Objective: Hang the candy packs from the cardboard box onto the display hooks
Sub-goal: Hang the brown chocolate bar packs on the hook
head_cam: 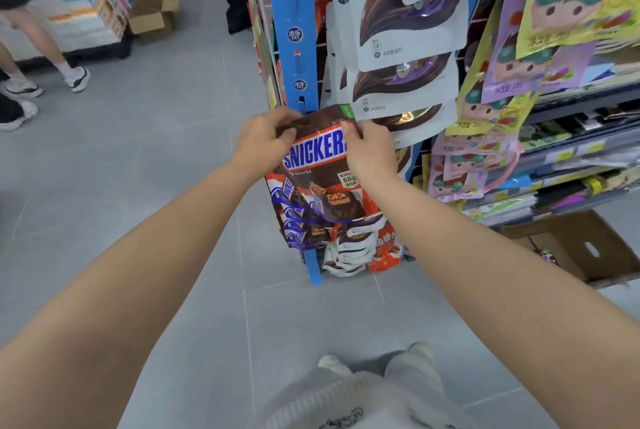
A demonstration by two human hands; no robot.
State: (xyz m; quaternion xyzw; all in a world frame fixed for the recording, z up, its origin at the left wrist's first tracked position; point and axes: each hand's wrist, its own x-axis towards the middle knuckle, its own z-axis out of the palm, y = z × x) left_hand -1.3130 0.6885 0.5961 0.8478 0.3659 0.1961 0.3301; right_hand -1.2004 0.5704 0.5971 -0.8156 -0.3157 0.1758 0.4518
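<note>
Bottom centre: pale trousers and shoe tips over the grey tiled floor [194, 206]. Both bare forearms reach up to frame centre.

Left hand [265, 142]: fingers curled, pinching the upper left corner of the brown Snickers candy pack [320, 158]. Right hand [372, 148]: thumb and fingers pinch its upper right edge.

The pack is upright, its top held against the lower part of the blue cardboard hanging strip [298, 47]. Cannot tell whether it sits on a hook. Below it, more Snickers packs [304, 220] hang on the same strip.

Upper right of centre: white chocolate pouches [408, 26] hanging in a column.

Lower right: open brown cardboard box [568, 262] on the floor, well apart from both hands.

Upper left: another person's legs and pale shoes [78, 78].
</note>
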